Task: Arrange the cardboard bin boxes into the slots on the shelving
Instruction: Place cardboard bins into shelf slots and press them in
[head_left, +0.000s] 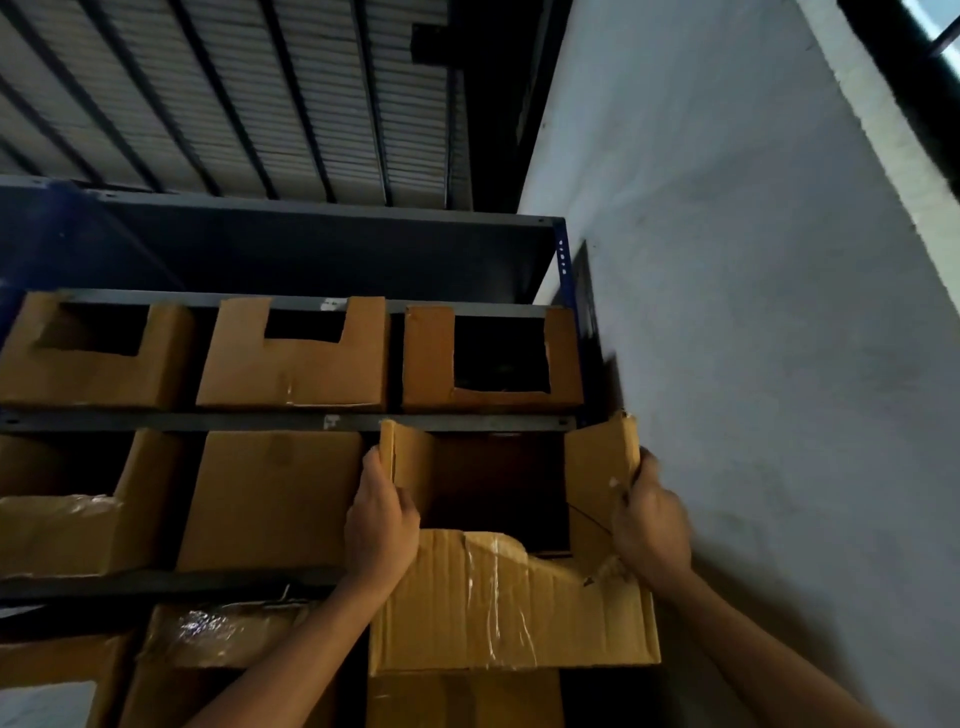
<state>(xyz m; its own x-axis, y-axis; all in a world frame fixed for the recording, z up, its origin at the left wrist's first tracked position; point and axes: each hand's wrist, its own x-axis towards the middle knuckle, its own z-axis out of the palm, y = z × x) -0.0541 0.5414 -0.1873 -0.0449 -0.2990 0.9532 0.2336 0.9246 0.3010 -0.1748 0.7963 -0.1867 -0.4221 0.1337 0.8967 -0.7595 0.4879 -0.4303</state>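
Observation:
A cardboard bin box (511, 608) with a cut-out front and torn tape sticks out of the right-hand slot of the middle shelf row. My left hand (382, 525) grips its left side wall, fingers curled round the edge. My right hand (649, 525) grips its right side wall next to the wall. The box front hangs lower than the shelf rail (156, 582) to its left. Three cut-out bin boxes fill the row above: left (93, 371), middle (296, 371), right (426, 364).
A closed-front box (270, 499) stands directly left of the held box, another bin box (57, 530) beyond it. More cardboard boxes (208, 670) sit in the row below. A white wall (753, 338) runs close along the right. The blue upright (563, 260) marks the shelving's right end.

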